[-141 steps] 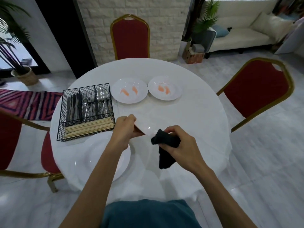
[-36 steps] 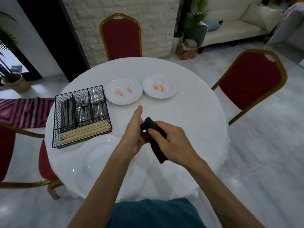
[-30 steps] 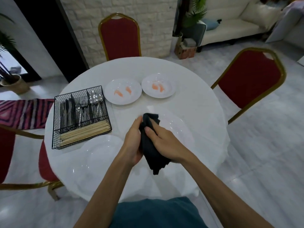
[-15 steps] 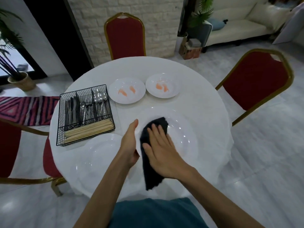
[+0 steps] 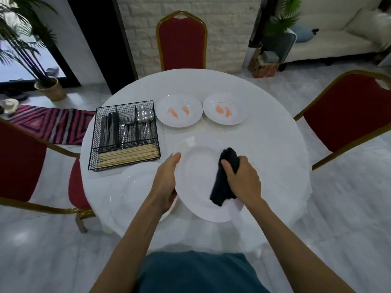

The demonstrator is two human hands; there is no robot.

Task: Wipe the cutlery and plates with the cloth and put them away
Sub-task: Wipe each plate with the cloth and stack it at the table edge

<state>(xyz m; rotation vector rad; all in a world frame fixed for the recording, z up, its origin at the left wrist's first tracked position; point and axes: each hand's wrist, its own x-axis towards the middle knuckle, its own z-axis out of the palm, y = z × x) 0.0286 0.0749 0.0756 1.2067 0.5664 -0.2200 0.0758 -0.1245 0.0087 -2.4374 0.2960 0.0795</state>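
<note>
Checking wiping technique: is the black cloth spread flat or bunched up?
Bunched up. The right hand grips the black cloth as a crumpled wad against the large white plate, its loose end trailing below the hand.

Two hands: left hand [image 5: 166,182] and right hand [image 5: 243,179]. One black cloth [image 5: 225,176]. Four white plates on one round tabletop [image 5: 264,144]: large plate [image 5: 196,187] in the near middle, clean plate [image 5: 135,193] at near left, and two stained ones at the far side, left stained plate [image 5: 178,111] and right stained plate [image 5: 225,108], each with two orange smears. One wire basket [image 5: 124,135] at the left, split into four compartments: knives, forks, spoons, chopsticks; pieces inside too crowded to count. Three red chairs, plus part of a fourth seat at the left. Two potted plants. One sofa. One striped rug.
</note>
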